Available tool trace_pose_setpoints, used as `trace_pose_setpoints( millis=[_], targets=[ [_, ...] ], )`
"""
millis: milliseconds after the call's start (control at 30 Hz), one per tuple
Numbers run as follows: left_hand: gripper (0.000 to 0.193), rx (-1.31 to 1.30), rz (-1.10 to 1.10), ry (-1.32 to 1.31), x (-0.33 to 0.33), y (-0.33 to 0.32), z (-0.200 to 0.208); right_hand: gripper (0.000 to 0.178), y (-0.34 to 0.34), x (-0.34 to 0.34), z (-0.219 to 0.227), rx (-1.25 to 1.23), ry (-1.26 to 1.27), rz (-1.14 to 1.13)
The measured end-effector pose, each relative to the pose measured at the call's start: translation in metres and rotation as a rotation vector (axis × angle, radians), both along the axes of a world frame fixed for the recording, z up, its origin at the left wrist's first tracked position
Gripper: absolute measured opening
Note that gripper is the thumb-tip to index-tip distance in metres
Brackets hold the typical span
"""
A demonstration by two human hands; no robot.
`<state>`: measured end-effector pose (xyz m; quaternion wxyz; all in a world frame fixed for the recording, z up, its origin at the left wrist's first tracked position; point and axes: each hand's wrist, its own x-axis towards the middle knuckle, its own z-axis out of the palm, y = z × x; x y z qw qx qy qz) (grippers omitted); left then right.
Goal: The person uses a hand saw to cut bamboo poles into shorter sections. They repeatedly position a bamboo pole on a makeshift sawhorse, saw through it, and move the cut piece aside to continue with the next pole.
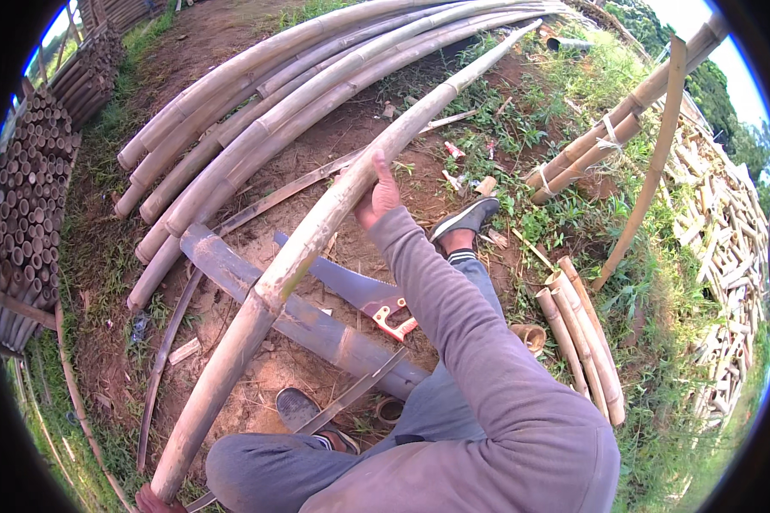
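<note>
A long pale bamboo pole (308, 231) runs slantwise from the lower left to the far middle. My right hand (380, 195) grips it partway along, thumb on the near side, fingers hidden behind it. At its near end, by the lower edge, my left hand (156, 500) is closed round it, only partly in view. The pole crosses above a thick grey bamboo length (321, 335) lying on the ground. Beside that lies a handsaw (351, 286), its blade partly behind the pole and its wood-coloured handle toward my legs.
Several long bamboo poles (257, 128) lie side by side beyond. Short cut pieces (577, 338) rest at my right, near tied poles (590, 154) and a curved strip (650, 179). Stacked bamboo (30, 188) stands far left; a heap of offcuts (719, 231) lies far right.
</note>
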<state>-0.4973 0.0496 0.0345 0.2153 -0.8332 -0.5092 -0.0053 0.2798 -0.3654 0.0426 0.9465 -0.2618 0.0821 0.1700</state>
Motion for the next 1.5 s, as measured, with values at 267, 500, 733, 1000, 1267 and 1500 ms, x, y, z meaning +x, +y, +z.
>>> trace_pose_setpoints(
  millis=[267, 500, 733, 1000, 1267, 1500],
  targets=[
    [0.114, -1.573, 0.095, -1.73, 0.104, -0.097, -0.114, 0.071, 0.135, -0.237, 0.035, -0.225, -0.005, 0.846],
    [0.065, -0.869, 0.181, -2.796, 0.105, -0.001, -0.068, 0.074, 0.055, -0.158, -0.042, -0.561, 0.096, 0.192],
    [0.059, -0.544, 0.22, -2.905, 0.06, 0.024, -0.087, 0.083, 0.012, 0.044, -0.071, -0.52, 0.129, 0.209],
    [0.1, -0.486, 0.81, -2.422, 0.113, 0.099, -0.103, 0.041, 0.116, -0.087, -0.125, -0.375, 0.126, 0.751],
    [0.086, -0.015, 0.909, -0.904, 0.103, -0.019, -0.161, 0.039, 0.115, -0.16, -0.078, -1.402, -1.509, 0.569],
    [0.077, -0.049, 1.473, -1.147, 0.031, -0.074, -0.209, 0.049, 0.022, -0.241, -0.068, -1.341, -1.876, 0.951]
  ],
)
